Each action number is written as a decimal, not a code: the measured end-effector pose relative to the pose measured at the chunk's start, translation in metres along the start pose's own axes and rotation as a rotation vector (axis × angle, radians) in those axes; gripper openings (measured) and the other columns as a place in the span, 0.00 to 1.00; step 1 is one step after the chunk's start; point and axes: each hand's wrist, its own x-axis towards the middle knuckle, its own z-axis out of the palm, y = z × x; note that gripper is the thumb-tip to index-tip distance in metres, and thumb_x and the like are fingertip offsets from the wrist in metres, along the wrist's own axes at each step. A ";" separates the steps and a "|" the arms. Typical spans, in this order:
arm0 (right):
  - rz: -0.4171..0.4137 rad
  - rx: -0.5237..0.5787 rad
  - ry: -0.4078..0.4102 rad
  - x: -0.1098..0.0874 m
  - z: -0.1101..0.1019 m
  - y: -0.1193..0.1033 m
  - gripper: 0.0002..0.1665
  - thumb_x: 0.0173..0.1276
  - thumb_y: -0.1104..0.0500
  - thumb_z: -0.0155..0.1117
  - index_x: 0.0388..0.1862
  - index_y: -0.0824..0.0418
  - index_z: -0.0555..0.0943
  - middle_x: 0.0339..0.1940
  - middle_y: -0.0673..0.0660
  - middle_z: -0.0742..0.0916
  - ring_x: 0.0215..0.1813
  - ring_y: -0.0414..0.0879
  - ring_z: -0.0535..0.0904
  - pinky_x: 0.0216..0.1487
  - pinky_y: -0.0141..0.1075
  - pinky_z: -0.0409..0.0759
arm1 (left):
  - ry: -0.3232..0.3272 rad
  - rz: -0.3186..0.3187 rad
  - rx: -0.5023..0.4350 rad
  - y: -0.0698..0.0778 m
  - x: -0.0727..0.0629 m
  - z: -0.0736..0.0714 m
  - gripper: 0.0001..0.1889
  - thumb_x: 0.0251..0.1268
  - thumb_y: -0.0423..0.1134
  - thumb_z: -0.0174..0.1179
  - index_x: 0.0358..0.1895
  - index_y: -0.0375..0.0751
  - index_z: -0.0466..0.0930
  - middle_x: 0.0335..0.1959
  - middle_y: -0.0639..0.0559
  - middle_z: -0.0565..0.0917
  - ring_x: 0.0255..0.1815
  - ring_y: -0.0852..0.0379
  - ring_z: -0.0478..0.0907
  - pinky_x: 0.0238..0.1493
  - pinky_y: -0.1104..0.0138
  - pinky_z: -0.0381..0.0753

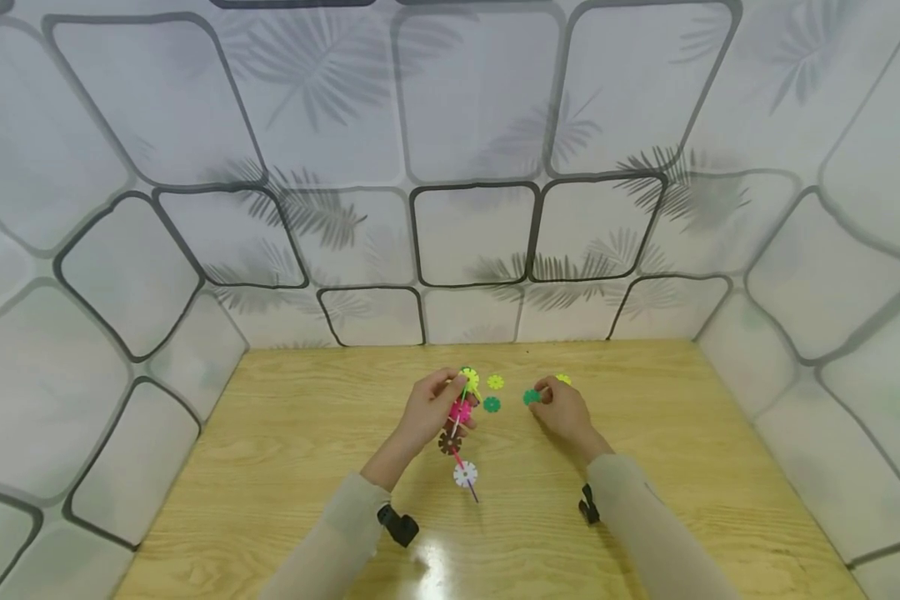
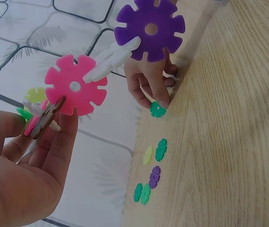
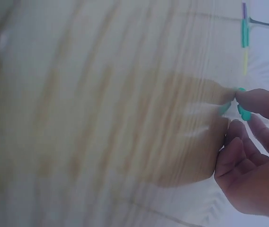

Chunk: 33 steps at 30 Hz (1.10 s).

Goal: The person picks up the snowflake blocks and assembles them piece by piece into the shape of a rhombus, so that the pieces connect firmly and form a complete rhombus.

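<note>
My left hand point(image 1: 426, 404) holds a chain of slotted plastic snowflake discs above the table. In the head view, the chain shows a yellow disc point(image 1: 468, 379), a pink disc point(image 1: 459, 414), a brown disc point(image 1: 444, 444) and a white disc point(image 1: 471, 477), and a purple disc point(image 1: 473, 492) hangs edge-on at the bottom. The left wrist view shows that purple disc point(image 2: 130, 33) joined by a white piece point(image 2: 108, 61) to a pink one. Apart from the chain, my right hand point(image 1: 567, 415) pinches a green disc point(image 2: 157, 111) low at the tabletop between thumb and finger.
Loose discs lie on the wooden table point(image 1: 300, 433) between the hands: a yellow disc point(image 1: 496, 382) and a green disc point(image 1: 492, 404). Another yellow disc point(image 1: 563, 379) shows behind the right hand. A patterned wall covering point(image 1: 472, 237) encloses the back and sides.
</note>
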 end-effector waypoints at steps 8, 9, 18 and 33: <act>-0.026 0.021 -0.010 -0.005 -0.003 -0.006 0.14 0.72 0.61 0.68 0.55 0.60 0.79 0.41 0.59 0.88 0.40 0.50 0.82 0.42 0.45 0.84 | -0.006 -0.004 -0.004 0.002 0.000 0.000 0.16 0.87 0.42 0.51 0.56 0.30 0.79 0.37 0.35 0.88 0.22 0.59 0.87 0.25 0.63 0.91; -0.033 0.033 -0.014 -0.005 -0.004 -0.006 0.14 0.73 0.61 0.68 0.55 0.60 0.80 0.41 0.59 0.88 0.40 0.49 0.83 0.42 0.44 0.84 | -0.006 -0.001 -0.005 0.002 0.000 0.000 0.16 0.87 0.42 0.51 0.56 0.30 0.79 0.35 0.40 0.88 0.22 0.58 0.87 0.25 0.63 0.91; -0.051 0.175 -0.046 -0.015 -0.007 -0.019 0.10 0.74 0.63 0.62 0.52 0.62 0.81 0.38 0.59 0.88 0.32 0.43 0.80 0.32 0.33 0.78 | -0.010 0.001 -0.001 0.002 -0.001 -0.002 0.16 0.87 0.42 0.51 0.57 0.31 0.79 0.33 0.48 0.88 0.25 0.54 0.89 0.26 0.61 0.91; -0.153 0.348 -0.060 -0.034 -0.018 -0.056 0.17 0.75 0.67 0.64 0.61 0.68 0.82 0.41 0.64 0.88 0.31 0.64 0.85 0.24 0.31 0.78 | 0.016 -0.005 -0.005 0.000 0.001 -0.005 0.15 0.86 0.41 0.51 0.56 0.32 0.80 0.32 0.49 0.89 0.24 0.56 0.89 0.26 0.60 0.91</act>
